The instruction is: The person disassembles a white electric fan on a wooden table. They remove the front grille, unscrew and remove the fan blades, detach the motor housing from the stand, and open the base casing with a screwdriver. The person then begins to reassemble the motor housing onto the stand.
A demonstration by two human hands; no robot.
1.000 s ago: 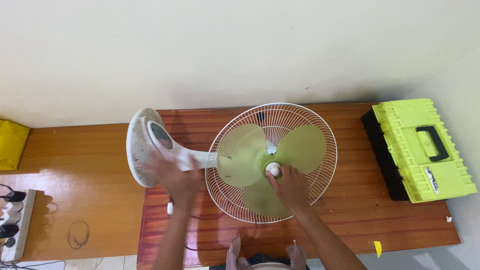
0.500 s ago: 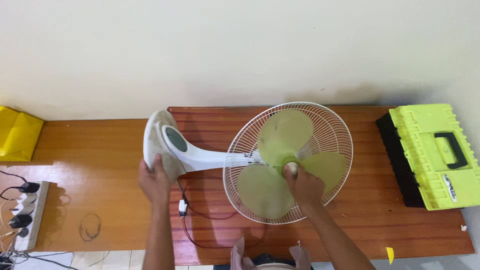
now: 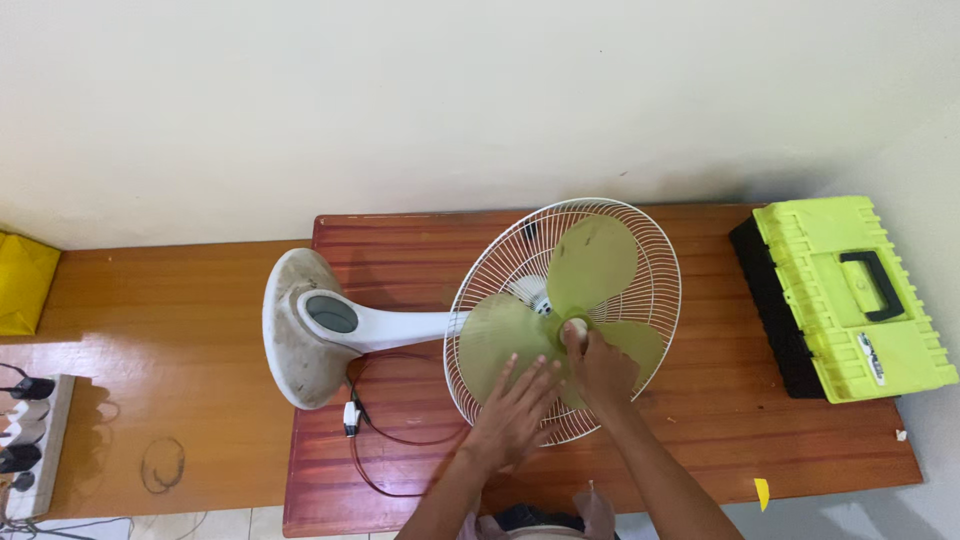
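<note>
The fan (image 3: 470,320) lies flat on the table (image 3: 700,440), its blades (image 3: 590,262) bare inside the rear cage. The right hand (image 3: 600,368) has its grip narrow, pinching the hub cap (image 3: 576,326) at its twelve o'clock; the left hand (image 3: 515,412) lies spread open on the blade at its eleven. Those thin plastic blades look light, bendy and easily cracked, so I'd hold near the hub

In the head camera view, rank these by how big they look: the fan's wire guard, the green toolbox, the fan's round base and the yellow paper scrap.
1. Wire guard, the widest.
2. Green toolbox, somewhat smaller.
3. Fan base, seen tilted, so its true size is unsure.
4. Yellow paper scrap, by far the smallest.
</note>
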